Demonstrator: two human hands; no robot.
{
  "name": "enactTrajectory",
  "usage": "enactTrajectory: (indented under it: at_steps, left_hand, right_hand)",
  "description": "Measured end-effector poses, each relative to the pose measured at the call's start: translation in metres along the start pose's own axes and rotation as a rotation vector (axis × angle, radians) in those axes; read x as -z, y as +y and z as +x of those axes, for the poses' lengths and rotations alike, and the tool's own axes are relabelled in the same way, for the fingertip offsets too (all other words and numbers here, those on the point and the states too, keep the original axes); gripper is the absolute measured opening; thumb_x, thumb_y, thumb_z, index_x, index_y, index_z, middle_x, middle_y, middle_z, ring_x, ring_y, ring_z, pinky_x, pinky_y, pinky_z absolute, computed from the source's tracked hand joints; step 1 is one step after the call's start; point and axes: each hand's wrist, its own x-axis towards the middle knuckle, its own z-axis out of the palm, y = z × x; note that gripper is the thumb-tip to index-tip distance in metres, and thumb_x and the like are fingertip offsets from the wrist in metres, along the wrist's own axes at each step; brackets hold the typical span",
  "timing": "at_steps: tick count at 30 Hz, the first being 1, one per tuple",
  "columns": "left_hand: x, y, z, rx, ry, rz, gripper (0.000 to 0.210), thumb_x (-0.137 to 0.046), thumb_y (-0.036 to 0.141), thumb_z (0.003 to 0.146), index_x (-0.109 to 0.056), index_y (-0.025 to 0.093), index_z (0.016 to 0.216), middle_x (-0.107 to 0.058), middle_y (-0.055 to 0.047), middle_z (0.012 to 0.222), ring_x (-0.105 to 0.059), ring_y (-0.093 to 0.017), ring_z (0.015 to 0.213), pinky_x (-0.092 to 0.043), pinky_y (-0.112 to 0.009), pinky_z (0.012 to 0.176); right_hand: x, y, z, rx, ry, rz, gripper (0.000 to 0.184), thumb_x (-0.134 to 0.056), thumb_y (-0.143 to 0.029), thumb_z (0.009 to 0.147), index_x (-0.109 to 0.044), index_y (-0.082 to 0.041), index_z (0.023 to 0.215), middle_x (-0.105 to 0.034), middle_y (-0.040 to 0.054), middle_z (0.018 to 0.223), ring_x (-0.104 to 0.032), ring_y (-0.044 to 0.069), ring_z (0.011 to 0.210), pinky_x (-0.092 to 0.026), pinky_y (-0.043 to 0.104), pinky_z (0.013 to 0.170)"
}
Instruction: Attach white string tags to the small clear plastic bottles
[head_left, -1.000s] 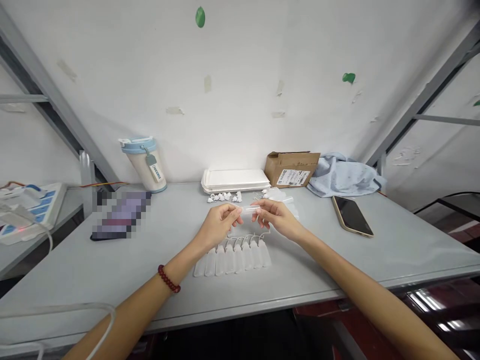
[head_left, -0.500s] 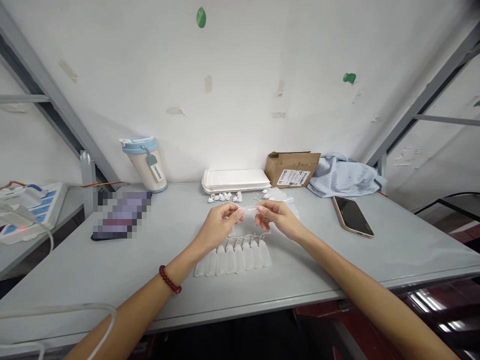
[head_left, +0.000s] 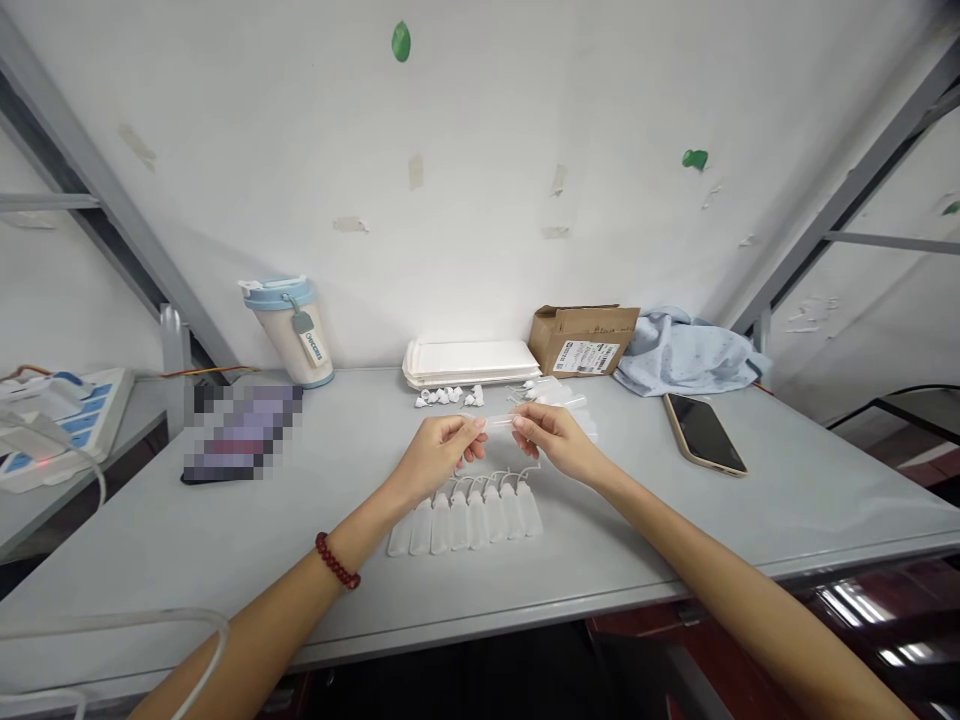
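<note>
Between my hands, above the middle of the table, a small clear plastic bottle [head_left: 498, 421] lies sideways. My left hand [head_left: 448, 447] pinches its left end with thumb and fingers; that end is mostly covered. At the other end, my right hand [head_left: 551, 437] has its thumb and fingertips closed on it. Below them lies a row of several translucent bottles [head_left: 478, 522] with thin bent nozzles pointing away from me. Behind my left hand are loose white nozzle caps [head_left: 442, 397]. More clear bottles [head_left: 568, 400] lie behind my right hand, partly hidden by it.
Along the wall stand a tumbler [head_left: 289, 335], a stack of white trays [head_left: 472, 362], a cardboard box [head_left: 585, 342] and a light blue cloth [head_left: 686, 350]. A phone [head_left: 705, 433] lies right, a blurred-out flat object [head_left: 244, 435] left. A white cable [head_left: 217, 650] crosses my left forearm.
Both hands still hold the bottle at nearly the same place. The fingers of each have shifted slightly around its ends; the table items have not moved.
</note>
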Motion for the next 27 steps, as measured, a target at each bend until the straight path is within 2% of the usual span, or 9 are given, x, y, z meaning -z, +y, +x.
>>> enactTrajectory:
  at_steps: [7, 11, 16, 20, 23, 27]
  left_hand:
    - [0.0012, 0.0029, -0.0017, -0.081, -0.020, 0.080, 0.029, -0.052, 0.040, 0.079, -0.062, 0.016, 0.066, -0.061, -0.002, 0.065, -0.049, -0.012, 0.056, -0.040, -0.023, 0.056]
    - [0.0005, 0.0015, -0.0020, -0.141, 0.006, 0.123, 0.022, -0.055, 0.035, 0.077, -0.064, 0.016, 0.068, -0.060, -0.001, 0.065, -0.050, -0.012, 0.058, -0.039, -0.024, 0.056]
    - [-0.0012, 0.0004, -0.0019, -0.141, 0.065, 0.133, 0.016, -0.058, 0.031, 0.074, -0.066, 0.016, 0.074, -0.059, 0.000, 0.065, -0.050, -0.012, 0.058, -0.038, -0.023, 0.054]
    - [-0.0015, 0.0013, -0.0016, -0.112, 0.040, 0.069, 0.024, -0.056, 0.037, 0.077, -0.065, 0.016, 0.074, -0.064, -0.002, 0.071, -0.052, -0.013, 0.062, -0.041, -0.023, 0.056]
    - [-0.0020, 0.0023, -0.0013, -0.078, 0.024, 0.026, 0.034, -0.050, 0.043, 0.081, -0.064, 0.015, 0.071, -0.065, -0.004, 0.072, -0.053, -0.013, 0.062, -0.042, -0.023, 0.056]
    - [-0.0026, 0.0024, -0.0008, -0.055, 0.027, -0.032, 0.035, -0.049, 0.044, 0.082, -0.063, 0.014, 0.071, -0.063, -0.005, 0.072, -0.052, -0.013, 0.062, -0.042, -0.024, 0.055]
  right_hand:
    - [0.0002, -0.0019, -0.0001, 0.050, 0.061, -0.189, 0.046, -0.037, -0.048, 0.089, -0.040, -0.018, 0.054, -0.043, -0.0026, 0.051, -0.040, 0.010, 0.051, -0.033, 0.025, 0.055]
    - [-0.0008, 0.0006, 0.0008, 0.011, 0.070, -0.150, 0.047, -0.035, -0.051, 0.089, -0.042, -0.019, 0.056, -0.041, -0.0025, 0.050, -0.040, 0.011, 0.051, -0.035, 0.025, 0.053]
    - [-0.0017, 0.0012, 0.0014, 0.003, 0.070, -0.119, 0.046, -0.037, -0.051, 0.089, -0.042, -0.019, 0.056, -0.039, -0.0025, 0.049, -0.042, 0.012, 0.053, -0.036, 0.026, 0.055]
    - [-0.0015, -0.0009, 0.0012, 0.038, 0.068, -0.139, 0.047, -0.034, -0.048, 0.090, -0.038, -0.019, 0.054, -0.041, -0.0026, 0.050, -0.041, 0.011, 0.052, -0.036, 0.026, 0.060]
    - [-0.0006, -0.0020, 0.0008, 0.052, 0.063, -0.150, 0.045, -0.034, -0.046, 0.091, -0.040, -0.018, 0.056, -0.043, -0.0027, 0.053, -0.040, 0.010, 0.052, -0.034, 0.026, 0.057]
    - [0.0002, -0.0029, 0.0001, 0.051, 0.053, -0.159, 0.045, -0.035, -0.046, 0.091, -0.042, -0.018, 0.058, -0.043, -0.0024, 0.053, -0.041, 0.010, 0.052, -0.034, 0.025, 0.056]
